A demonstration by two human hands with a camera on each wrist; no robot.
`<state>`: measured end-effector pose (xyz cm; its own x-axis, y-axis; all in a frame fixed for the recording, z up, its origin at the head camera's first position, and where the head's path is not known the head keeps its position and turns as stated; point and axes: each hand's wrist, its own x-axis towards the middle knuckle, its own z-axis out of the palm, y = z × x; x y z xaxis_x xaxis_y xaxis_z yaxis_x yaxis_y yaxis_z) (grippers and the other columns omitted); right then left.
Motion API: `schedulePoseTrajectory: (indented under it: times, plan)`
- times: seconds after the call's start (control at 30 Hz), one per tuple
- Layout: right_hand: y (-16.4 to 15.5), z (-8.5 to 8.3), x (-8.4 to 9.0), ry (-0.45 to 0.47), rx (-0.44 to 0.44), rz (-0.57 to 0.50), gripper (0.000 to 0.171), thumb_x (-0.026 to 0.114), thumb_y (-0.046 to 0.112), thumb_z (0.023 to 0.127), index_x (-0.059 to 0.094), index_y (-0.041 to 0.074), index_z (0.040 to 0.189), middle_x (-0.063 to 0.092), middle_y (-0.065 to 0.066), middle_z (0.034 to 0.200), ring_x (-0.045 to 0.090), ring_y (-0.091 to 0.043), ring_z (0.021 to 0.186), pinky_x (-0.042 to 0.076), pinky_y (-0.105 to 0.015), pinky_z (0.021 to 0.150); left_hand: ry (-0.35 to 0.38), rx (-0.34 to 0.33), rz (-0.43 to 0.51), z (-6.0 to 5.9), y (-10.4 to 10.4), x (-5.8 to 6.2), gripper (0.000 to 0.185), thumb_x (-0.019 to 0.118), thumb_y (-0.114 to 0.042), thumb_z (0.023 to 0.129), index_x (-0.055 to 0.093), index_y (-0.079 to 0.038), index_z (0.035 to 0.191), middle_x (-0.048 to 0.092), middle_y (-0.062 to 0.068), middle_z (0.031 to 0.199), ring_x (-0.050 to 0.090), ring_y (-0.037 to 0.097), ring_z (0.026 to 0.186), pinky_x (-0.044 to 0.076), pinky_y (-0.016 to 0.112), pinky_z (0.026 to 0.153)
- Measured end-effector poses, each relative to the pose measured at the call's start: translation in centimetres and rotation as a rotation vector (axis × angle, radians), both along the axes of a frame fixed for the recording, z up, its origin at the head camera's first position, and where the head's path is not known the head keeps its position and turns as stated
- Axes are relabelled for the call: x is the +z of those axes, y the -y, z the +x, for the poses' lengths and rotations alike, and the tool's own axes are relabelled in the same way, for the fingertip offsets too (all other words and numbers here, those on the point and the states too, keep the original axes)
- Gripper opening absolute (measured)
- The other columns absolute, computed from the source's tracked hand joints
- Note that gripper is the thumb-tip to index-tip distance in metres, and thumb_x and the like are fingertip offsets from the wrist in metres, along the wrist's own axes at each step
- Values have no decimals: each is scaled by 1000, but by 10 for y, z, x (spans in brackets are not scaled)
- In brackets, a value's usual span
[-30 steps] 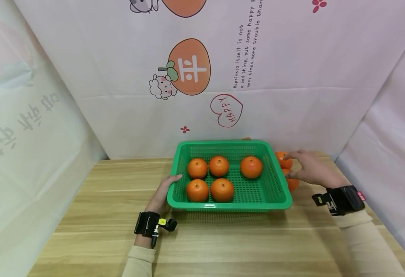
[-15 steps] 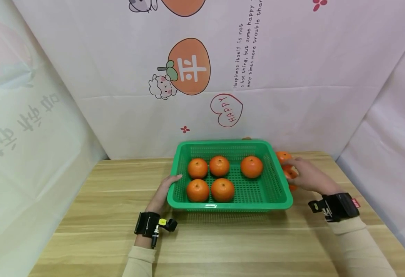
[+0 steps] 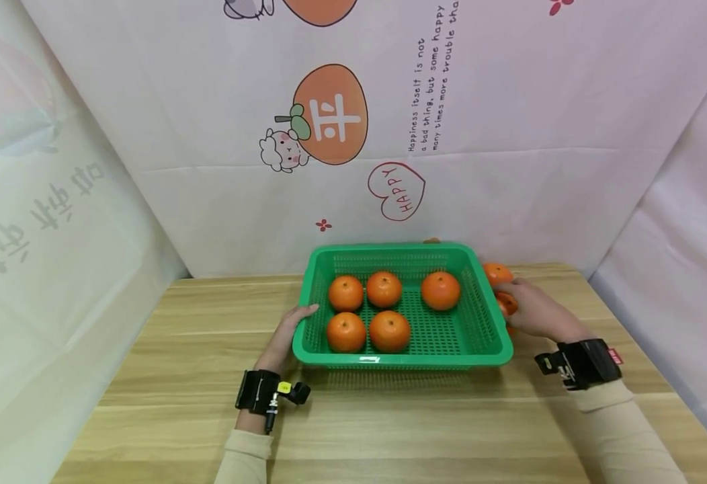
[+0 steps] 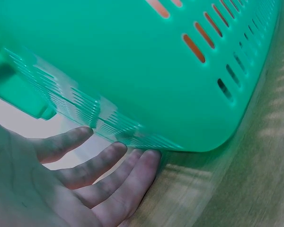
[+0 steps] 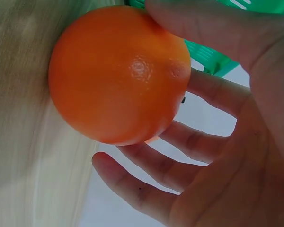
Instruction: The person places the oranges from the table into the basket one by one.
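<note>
A green plastic basket (image 3: 365, 361) with slotted walls holds several oranges (image 3: 390, 331), four of which sit grouped toward its left side. My left hand (image 3: 282, 341) holds the basket's left end, thumb over the rim and fingertips against the outer wall in the left wrist view. Beyond the right end, my right hand (image 3: 537, 310) grips an orange (image 5: 118, 75) low by the tabletop. Its thumb lies on one side of the fruit and its fingers reach round behind. Another orange (image 3: 497, 273) sits just past that hand, and a sliver of orange shows below it.
The wooden table (image 3: 390, 430) carries the basket near its back edge. A white printed cloth (image 3: 498, 202) hangs right behind, and more white cloth (image 3: 680, 269) walls off the right side. The basket's right wall stands between my right hand and the basket's inside.
My right hand has moved down and slightly left, and its fingers have closed round an orange beside the basket. The left hand and basket have stayed nearly in place.
</note>
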<state>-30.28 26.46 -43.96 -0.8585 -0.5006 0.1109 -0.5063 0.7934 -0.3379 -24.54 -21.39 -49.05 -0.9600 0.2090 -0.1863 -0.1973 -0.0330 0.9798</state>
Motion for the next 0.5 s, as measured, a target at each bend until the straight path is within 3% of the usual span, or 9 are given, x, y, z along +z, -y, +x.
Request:
schedulePoseTrajectory:
  times: [0.33,0.5]
  plan:
    - [0,2,-3,27,-29,-4,53,72,-5,77,65,3,128,69,-27,116,61,-45,108,54,-56,83,-1,1,-28,-1,1,0,73,49,-52,104,28,-20,166,46,11,163,52,26,144,49,44,115]
    - [3,5,-5,79,-50,-34,54,81,9,78,65,10,130,67,-25,127,64,-41,114,54,-63,94,-7,2,-47,-1,1,1,72,48,-52,105,28,-19,166,47,10,163,51,26,145,48,44,116]
